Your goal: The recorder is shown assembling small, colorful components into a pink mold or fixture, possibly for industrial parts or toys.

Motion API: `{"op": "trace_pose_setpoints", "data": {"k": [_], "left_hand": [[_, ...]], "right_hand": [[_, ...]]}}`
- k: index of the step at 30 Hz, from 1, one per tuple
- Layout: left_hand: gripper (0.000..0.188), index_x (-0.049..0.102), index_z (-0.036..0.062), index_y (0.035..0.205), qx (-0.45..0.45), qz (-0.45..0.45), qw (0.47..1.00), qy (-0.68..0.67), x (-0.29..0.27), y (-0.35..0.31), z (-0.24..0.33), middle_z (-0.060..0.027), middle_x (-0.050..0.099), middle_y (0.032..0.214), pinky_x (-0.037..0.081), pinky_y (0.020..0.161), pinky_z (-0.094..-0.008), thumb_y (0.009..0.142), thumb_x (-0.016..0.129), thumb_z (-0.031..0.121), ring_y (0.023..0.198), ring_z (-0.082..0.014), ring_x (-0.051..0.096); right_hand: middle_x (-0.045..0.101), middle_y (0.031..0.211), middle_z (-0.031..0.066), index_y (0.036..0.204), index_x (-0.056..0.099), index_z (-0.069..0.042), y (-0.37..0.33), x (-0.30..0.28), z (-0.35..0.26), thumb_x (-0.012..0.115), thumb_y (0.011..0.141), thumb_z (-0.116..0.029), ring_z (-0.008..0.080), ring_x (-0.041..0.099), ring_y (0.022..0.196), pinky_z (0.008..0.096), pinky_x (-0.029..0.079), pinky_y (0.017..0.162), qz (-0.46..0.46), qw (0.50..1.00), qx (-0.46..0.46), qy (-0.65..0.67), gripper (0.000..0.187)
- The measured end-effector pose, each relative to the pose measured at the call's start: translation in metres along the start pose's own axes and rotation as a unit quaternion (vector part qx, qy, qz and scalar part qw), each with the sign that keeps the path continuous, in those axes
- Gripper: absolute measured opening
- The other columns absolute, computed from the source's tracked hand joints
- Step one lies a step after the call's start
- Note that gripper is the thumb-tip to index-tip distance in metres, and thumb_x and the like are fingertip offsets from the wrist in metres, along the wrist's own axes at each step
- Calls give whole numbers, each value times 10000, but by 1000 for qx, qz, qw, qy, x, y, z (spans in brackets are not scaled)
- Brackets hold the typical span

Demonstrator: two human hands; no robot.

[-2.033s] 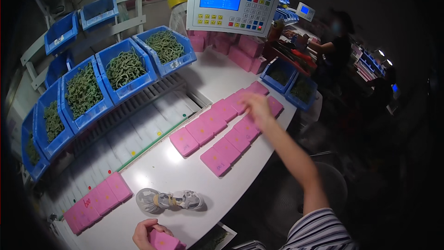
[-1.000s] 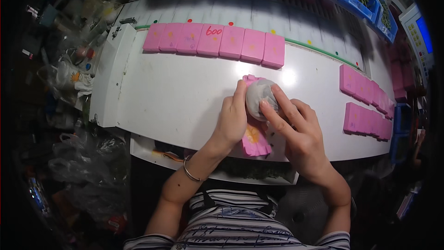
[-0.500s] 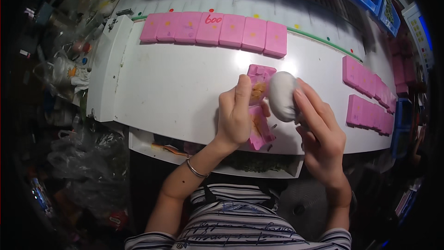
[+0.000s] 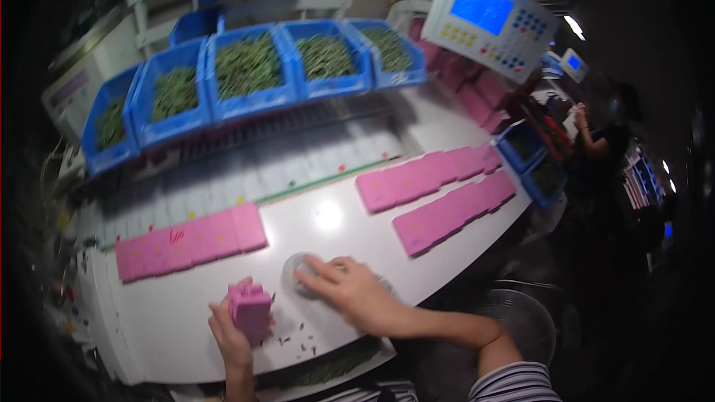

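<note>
My left hand [image 4: 229, 335] is wrapped round a pink mould-like block [image 4: 252, 311], held just above the white worktop. A notched piece shows at the block's top; its inner faces are out of sight. To the right, my right hand [image 4: 356, 296] reaches over the table with its fingers on a white rounded pouch [image 4: 293, 277], which is at the table surface. The thumb side of that hand is partly hidden and slightly blurred. Small dark scraps [image 4: 305, 342] lie scattered on the worktop below the two hands.
Pink blocks stand in a row [image 4: 190, 242] at the left and in two rows [image 4: 428, 175] at the right. Blue bins [image 4: 175, 134] of green pieces line the back. A control panel [image 4: 484, 11] is at upper right. Another person [image 4: 607, 141] sits far right.
The view has swung right. The pouch was held up beside the mould, whose two halves lay open; now it is down on the table and the mould shows as one block in my left hand.
</note>
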State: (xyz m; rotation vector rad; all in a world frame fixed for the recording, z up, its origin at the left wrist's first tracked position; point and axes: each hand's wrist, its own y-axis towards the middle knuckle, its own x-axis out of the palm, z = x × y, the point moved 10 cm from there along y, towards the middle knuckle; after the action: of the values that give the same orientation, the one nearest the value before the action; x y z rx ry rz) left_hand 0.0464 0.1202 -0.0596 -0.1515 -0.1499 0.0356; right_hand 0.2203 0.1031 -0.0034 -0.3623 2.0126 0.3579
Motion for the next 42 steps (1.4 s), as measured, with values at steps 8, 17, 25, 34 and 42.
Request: {"op": "trace_pose_setpoints", "data": {"k": [8,17,25,34,42], "left_hand": [[592,536,-51,1114,88,-141,986,-33,51,-13,4,-109,610,771,499,507,-283,960,301,471,563,-164,587],[542,593,-36,997,57,-157,984,62,76,-12,13,-91,628,757,503,547,-246,942,423,475,593,-147,604],[465,554,-36,1077,4,-25,998,-57,22,-11,2,-95,588,693,471,429,-258,975,325,356,511,-170,564],[470,512,-5,1155,-44,61,993,-89,3,-8,-23,-103,572,728,486,433,-286,976,319,384,534,-196,567],[560,513,-37,1135,-67,75,983,-155,-17,-4,-14,-100,591,757,502,530,-290,970,288,448,597,-177,580]], "right_hand": [[574,1118,122,1183,542,-27,5,-24,-14,601,851,-130,238,567,955,320,450,825,71,895,30,439,353],[600,1020,100,1118,571,-10,4,-40,3,607,852,-113,188,587,869,295,468,785,66,886,-8,459,287],[538,1171,195,1138,497,-4,-33,-328,186,513,809,10,360,483,1132,408,388,955,568,787,80,-225,330],[468,1342,79,1219,450,-49,-50,-372,261,424,825,-31,261,339,1310,467,255,1023,515,710,219,-428,395],[534,1216,147,1213,470,-73,-27,-372,260,452,786,12,313,446,1202,468,300,970,527,742,188,-368,436]]}}
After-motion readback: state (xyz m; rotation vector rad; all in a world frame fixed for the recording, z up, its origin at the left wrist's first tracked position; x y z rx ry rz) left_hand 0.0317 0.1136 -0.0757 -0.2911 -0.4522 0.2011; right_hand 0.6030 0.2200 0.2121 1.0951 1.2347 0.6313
